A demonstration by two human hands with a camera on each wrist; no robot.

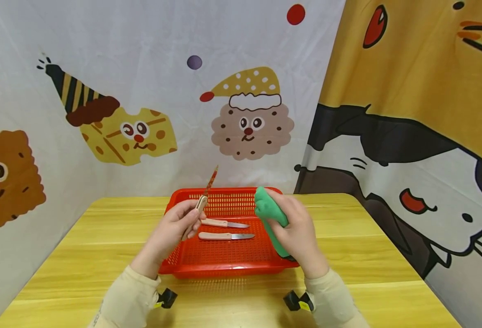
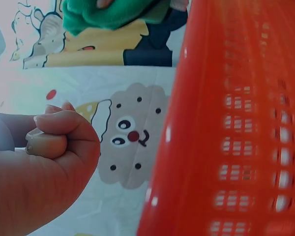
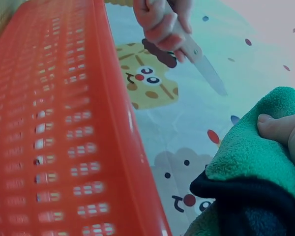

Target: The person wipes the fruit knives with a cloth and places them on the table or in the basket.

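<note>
My left hand [image 1: 175, 224] grips a small knife [image 1: 211, 181] by its light wooden handle, blade pointing up over the basket's left side. Red patches show along that blade in the head view; in the right wrist view the blade [image 3: 210, 76] looks plain and pale. The handle's butt [image 2: 47, 146] pokes out of the curled fingers in the left wrist view. On the right, my right hand [image 1: 300, 228] holds a bunched green cloth [image 1: 270, 210] with dark edging, thumb pressed into its fold. Blade and cloth are apart. Below, a red plastic basket [image 1: 228, 268] sits on the table.
Inside the basket lie two more knives, a nearer one [image 1: 215, 236] and a farther one [image 1: 220, 223], blades toward the right. The wood-grain table [image 1: 114, 237] extends to both sides. Behind it hangs a cartoon-printed curtain [image 1: 151, 50].
</note>
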